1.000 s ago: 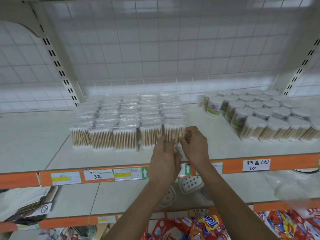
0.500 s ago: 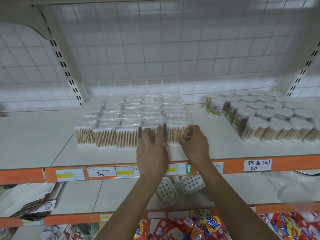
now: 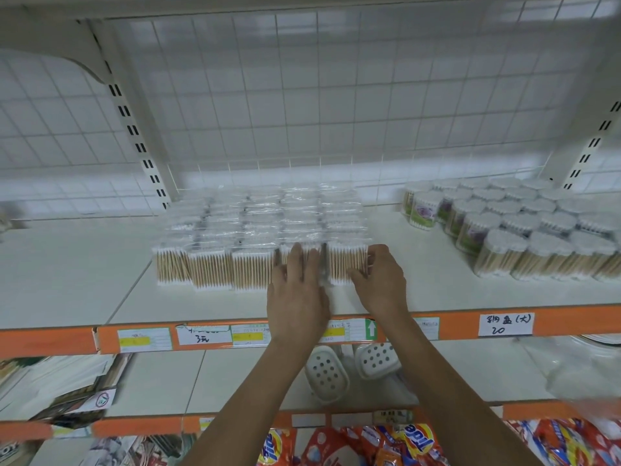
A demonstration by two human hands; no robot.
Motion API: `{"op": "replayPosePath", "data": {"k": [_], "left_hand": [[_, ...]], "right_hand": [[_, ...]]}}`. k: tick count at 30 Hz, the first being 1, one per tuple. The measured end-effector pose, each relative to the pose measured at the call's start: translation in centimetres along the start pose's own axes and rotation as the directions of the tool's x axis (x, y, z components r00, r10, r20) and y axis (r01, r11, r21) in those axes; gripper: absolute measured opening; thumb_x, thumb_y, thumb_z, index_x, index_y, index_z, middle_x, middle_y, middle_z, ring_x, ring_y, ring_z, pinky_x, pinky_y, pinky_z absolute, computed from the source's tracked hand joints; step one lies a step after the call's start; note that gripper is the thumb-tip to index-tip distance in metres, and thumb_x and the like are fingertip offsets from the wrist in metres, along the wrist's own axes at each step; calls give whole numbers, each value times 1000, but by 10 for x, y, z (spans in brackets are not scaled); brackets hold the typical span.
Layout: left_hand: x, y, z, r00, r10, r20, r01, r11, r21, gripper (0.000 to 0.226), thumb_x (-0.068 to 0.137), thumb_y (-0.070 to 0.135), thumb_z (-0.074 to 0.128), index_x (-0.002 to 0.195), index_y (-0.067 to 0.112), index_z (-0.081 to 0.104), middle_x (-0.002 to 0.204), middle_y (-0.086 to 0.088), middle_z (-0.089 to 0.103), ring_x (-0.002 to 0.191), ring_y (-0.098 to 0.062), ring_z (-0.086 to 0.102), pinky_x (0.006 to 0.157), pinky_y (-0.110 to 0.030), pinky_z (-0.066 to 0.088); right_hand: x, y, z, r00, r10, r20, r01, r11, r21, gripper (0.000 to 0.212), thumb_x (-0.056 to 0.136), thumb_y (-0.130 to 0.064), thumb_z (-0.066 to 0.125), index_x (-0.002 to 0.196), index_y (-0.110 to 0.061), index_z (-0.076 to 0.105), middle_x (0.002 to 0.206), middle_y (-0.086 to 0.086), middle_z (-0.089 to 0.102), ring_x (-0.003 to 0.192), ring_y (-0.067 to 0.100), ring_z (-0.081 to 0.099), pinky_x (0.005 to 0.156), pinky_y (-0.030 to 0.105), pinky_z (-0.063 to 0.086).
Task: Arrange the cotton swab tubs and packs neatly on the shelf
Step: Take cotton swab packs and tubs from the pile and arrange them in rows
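Clear packs (image 3: 249,237) of wooden-stemmed swabs, seemingly aligned.

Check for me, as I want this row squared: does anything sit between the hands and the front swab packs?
Nothing visible. The left hand presses flat on the fourth front pack; the right hand grips the rightmost pack directly.
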State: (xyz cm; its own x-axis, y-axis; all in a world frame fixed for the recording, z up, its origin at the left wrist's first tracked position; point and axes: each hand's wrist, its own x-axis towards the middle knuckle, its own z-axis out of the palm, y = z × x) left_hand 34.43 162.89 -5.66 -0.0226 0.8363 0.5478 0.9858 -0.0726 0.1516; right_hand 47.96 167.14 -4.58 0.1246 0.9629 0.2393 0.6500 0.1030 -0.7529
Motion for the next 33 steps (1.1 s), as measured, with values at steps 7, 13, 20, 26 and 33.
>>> {"op": "replayPosePath", "data": {"k": [7,13,20,26,33], "left_hand": [[0,-6,-9,999,18,-32,-20,997,-68,63,67,9,71,128,12,53,137,-19,45,114,-40,51,93,-45,48],[6,-38,-39,993,-15,-121,4,996,-90,53,71,9,70,123,8,57,134,-20,49,105,-38,54,82,-43,52],[1,-126,-72,981,-106,-161,116,992,58,61,63,1,71,122,7,59,130,-18,55,104,-40,57,80,-43,51],[-14,-226,-104,967,-204,-155,228,961,158,59,64,1,75,120,11,60,128,-14,57,106,-38,58,72,-42,52],[-26,-333,-140,954,-277,-119,299,917,264,51,68,5,74,118,9,61,125,-15,59,105,-40,58,70,-44,51]], "right_hand": [[-13,-16,-7,969,-121,-215,105,991,-85,56,81,-13,66,131,-4,42,129,16,44,118,31,41,95,35,36],[-21,-63,8,914,-327,-239,327,944,-41,47,79,-7,63,125,-4,51,126,15,51,120,30,42,99,36,36],[-44,-128,80,866,-498,-36,496,867,-52,41,82,-9,63,122,-4,56,125,13,56,119,32,47,103,34,32],[-69,-193,157,803,-587,107,589,808,10,41,78,-8,66,118,-3,58,123,16,56,117,35,49,102,31,30],[-99,-266,240,765,-596,244,601,797,62,43,82,-12,65,123,-4,55,131,17,49,125,34,42,105,32,26]]}}
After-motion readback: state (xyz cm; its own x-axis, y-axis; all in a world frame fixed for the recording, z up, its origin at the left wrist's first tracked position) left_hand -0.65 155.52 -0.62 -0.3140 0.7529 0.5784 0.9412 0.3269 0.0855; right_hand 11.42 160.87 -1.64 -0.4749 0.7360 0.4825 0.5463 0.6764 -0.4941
